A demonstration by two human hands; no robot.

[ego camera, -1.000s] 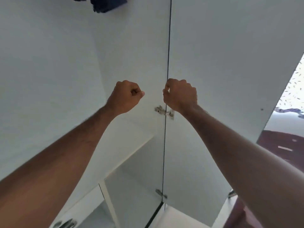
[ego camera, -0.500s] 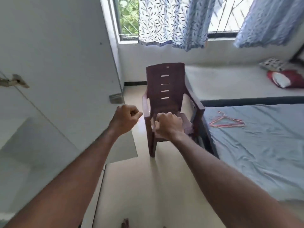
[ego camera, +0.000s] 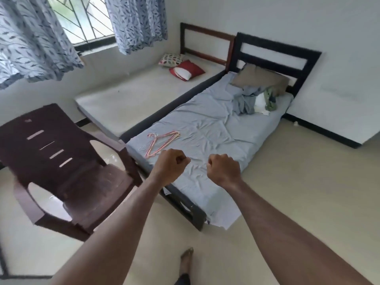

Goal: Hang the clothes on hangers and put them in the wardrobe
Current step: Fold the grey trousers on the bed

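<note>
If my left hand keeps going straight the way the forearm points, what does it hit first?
Probably the pink hangers lying on the blue bedsheet, just beyond the fisted left hand. Nothing shows between them, though depth from one view is uncertain; the hand may be well above the bed.

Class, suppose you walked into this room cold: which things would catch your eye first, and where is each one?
Two fists held out in front, the left hand and right hand, both curled and holding nothing, hover over the foot of the blue-sheeted bed. On that sheet, just beyond the left hand, lie pink hangers, and a heap of clothes sits near the pillow at the head end. A dark brown plastic chair stands at the left.
</note>
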